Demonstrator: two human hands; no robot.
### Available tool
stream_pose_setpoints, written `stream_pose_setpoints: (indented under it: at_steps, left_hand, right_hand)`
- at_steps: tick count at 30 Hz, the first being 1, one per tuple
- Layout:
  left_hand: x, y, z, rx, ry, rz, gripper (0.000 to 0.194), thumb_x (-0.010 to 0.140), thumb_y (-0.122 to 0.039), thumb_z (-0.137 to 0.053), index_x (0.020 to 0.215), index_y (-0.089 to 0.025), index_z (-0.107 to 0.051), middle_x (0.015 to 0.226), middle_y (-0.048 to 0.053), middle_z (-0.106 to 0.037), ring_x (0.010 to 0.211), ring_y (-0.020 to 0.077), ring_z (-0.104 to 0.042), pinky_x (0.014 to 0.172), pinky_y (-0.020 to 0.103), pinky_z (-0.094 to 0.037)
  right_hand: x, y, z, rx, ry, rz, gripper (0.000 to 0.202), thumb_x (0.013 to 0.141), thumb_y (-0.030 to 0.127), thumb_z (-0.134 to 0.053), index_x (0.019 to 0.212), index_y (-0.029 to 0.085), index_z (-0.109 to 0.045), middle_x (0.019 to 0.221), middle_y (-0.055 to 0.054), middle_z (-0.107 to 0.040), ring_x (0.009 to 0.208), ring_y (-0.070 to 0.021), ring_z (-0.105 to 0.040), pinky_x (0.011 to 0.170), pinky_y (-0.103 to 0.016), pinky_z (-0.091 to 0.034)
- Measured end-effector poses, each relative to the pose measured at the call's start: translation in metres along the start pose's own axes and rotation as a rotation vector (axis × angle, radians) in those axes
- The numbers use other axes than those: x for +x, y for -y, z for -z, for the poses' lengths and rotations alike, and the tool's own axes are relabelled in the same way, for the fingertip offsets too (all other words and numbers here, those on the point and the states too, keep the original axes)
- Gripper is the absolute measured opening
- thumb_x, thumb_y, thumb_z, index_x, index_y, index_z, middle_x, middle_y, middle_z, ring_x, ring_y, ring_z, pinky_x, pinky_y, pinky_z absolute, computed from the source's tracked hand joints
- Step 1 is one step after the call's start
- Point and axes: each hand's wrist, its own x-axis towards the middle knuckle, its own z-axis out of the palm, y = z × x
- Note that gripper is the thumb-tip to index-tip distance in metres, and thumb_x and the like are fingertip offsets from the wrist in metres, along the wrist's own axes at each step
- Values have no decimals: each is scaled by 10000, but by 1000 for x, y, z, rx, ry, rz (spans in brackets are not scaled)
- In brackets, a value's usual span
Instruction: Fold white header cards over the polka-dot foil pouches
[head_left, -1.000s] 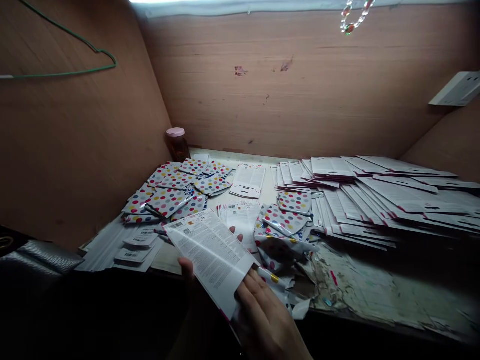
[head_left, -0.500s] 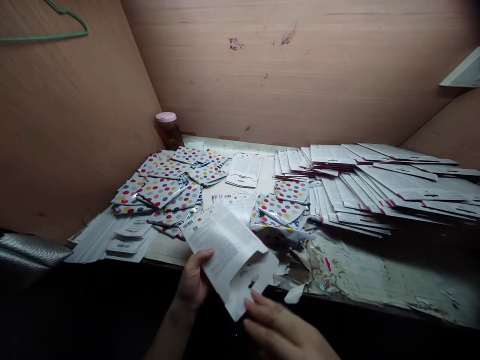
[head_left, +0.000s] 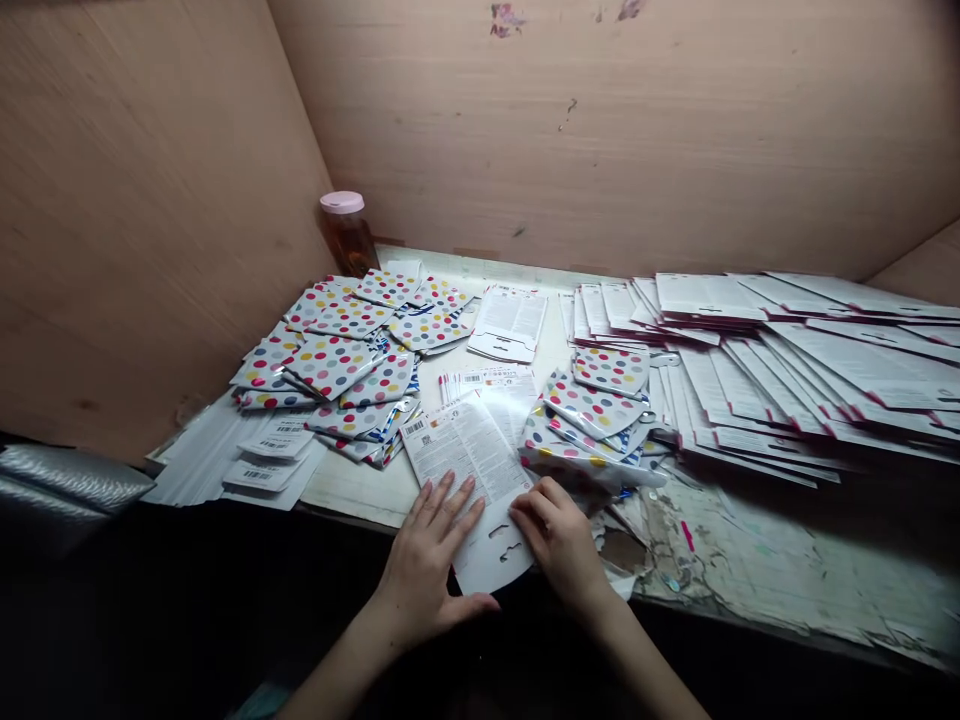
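Note:
A white printed cardboard packet (head_left: pixel 469 450) with a barcode and a hang-hole flap lies at the table's front edge, its flap end towards me. My left hand (head_left: pixel 431 545) rests flat on the packet's left side, fingers spread and thumb out below the flap. At the flap's right edge, the bent fingers of my right hand (head_left: pixel 559 535) are pressed together, pinching the card there. Beneath the packet's far end, more printed packets (head_left: pixel 517 395) lie partly covered. Polka-dot pouches (head_left: pixel 592 410) are stacked just beyond my right hand.
More polka-dot pouches (head_left: pixel 341 360) are heaped at left, near barcode cards (head_left: pixel 262 473). Several white packets (head_left: pixel 750 390) spread across the right. A single packet (head_left: pixel 510 315) lies behind. A pink-lidded bottle (head_left: pixel 349 235) stands in the back corner. The table's front surface (head_left: pixel 765 560) is torn.
The packet has gone from being held up with its end open to lying on the table, flap flat. My left hand shifted from gripping its edge to lying on top; my right hand's fingers closed.

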Motion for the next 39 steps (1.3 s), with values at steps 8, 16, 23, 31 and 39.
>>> stream_pose_setpoints:
  at_steps: [8,16,23,31,39]
  left_hand:
    - [1,1,-8,110,7,-24,1039,734,-810,-455,1486,-107,-314,1574,170,-246,1453,414,-131,1149,572,-159]
    - [-1,-1,-10,129,-5,-20,1024,743,-807,-445,1478,-102,-334,1569,178,-256,1450,419,-139,1146,567,-161]
    - [0,-2,-9,133,-8,-17,1035,725,-813,-465,1475,-111,-342,1570,165,-261,1451,414,-141,1153,569,-151]
    - [-1,-1,-8,127,-6,-33,1053,708,-830,-460,1473,-115,-348,1568,162,-269,1450,413,-144,1154,566,-153]
    - [1,0,-5,100,-4,-44,949,771,-750,-478,1470,-119,-356,1557,157,-297,1446,408,-170,1146,575,-173]
  right_hand:
    - [0,-5,-4,-38,65,18,120,939,186,-515,830,187,-565,846,-62,-548,802,-223,-544,711,-342,-477]
    - [-1,-4,-2,-52,64,25,137,955,207,-510,851,186,-597,858,-44,-507,775,-172,-549,699,-270,-473]
    - [0,-4,-12,-219,86,67,221,983,217,-423,843,174,-588,833,-68,-520,763,-214,-493,680,-327,-419]
    - [-10,-3,2,-251,103,131,194,984,192,-402,867,173,-556,855,-68,-558,763,-208,-512,701,-322,-428]
    - [3,-7,-1,-275,107,108,140,958,200,-494,841,192,-572,845,-43,-570,744,-197,-523,679,-304,-394]
